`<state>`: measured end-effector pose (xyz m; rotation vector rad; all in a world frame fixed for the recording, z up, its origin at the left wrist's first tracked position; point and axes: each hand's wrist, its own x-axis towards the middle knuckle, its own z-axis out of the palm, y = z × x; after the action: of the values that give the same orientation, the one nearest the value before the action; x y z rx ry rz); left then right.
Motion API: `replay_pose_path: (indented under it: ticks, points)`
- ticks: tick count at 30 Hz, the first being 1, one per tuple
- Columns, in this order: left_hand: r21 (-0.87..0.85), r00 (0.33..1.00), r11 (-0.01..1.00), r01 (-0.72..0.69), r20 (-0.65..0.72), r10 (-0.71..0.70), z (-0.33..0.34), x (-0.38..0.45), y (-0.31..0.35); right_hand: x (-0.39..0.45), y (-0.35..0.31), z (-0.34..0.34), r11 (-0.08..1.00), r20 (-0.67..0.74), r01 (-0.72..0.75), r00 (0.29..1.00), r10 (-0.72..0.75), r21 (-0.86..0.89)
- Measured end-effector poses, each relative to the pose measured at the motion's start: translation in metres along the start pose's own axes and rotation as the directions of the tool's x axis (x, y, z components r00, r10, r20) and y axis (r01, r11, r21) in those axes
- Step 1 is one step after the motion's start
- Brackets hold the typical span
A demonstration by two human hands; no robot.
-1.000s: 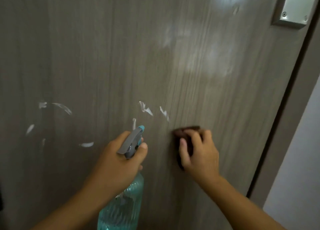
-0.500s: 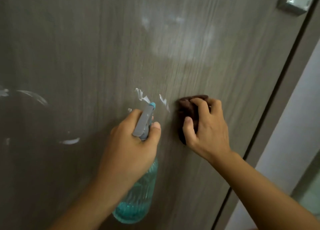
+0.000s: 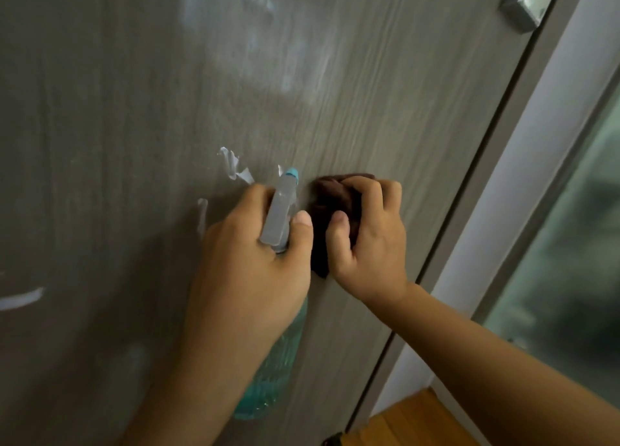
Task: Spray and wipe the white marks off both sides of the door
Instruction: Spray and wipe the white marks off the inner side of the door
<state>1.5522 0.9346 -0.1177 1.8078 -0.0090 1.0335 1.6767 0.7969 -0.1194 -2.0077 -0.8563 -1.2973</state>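
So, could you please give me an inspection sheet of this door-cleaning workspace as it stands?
Surface: grey wood-grain door, hazy smears on its upper part.
Job's things: white marks beside the nozzle, another streak at far left; spray bottle; dark cloth against the door.
Clutter: nothing seen.
Grippers: left hand grips the bottle; right hand holds the cloth.
Cables: nothing seen.
Surroundings: metal handle plate, door frame, wooden floor.

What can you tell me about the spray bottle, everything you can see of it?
The spray bottle has a grey trigger head with a light blue nozzle tip, pointing up at the door. Its see-through teal ribbed body hangs below, liquid near the bottom. The left hand grips its neck, thumb beside the head.
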Motion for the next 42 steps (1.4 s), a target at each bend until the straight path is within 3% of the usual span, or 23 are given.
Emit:
replay_pose_path:
  ticks: [5,13,19,23,31,38,42]
  points:
    - [0.050,0.998,0.997,0.063,0.025,-0.064,-0.002,0.001,0.000,-0.001,-0.006,0.010,0.995,-0.134,-0.034,0.990,0.047,0.093]
    - [0.321,0.990,0.939,0.127,-0.104,-0.099,-0.001,0.003,0.033,-0.003,-0.006,0.024,0.967,-0.227,-0.101,0.961,0.155,0.236]
    - [0.403,0.974,0.890,0.212,-0.163,-0.158,-0.012,0.006,0.069,-0.007,0.000,0.021,0.940,-0.183,-0.081,0.972,0.147,0.330]
    - [0.390,0.975,0.905,0.170,-0.200,-0.097,-0.019,-0.007,0.083,-0.004,-0.010,0.018,0.919,-0.153,-0.110,0.972,0.180,0.379]
    - [0.313,0.980,0.938,0.148,-0.174,-0.097,-0.041,-0.012,0.074,-0.012,-0.006,0.016,0.889,-0.110,-0.045,0.988,0.106,0.455]
    - [0.290,0.997,0.954,0.075,-0.053,-0.062,-0.076,-0.008,0.044,-0.003,0.000,-0.007,0.944,-0.103,-0.042,0.991,0.080,0.327]
    - [0.259,0.997,0.963,0.072,-0.043,-0.063,-0.091,-0.021,0.021,0.009,-0.001,-0.035,0.978,-0.022,-0.023,0.999,0.028,0.208]
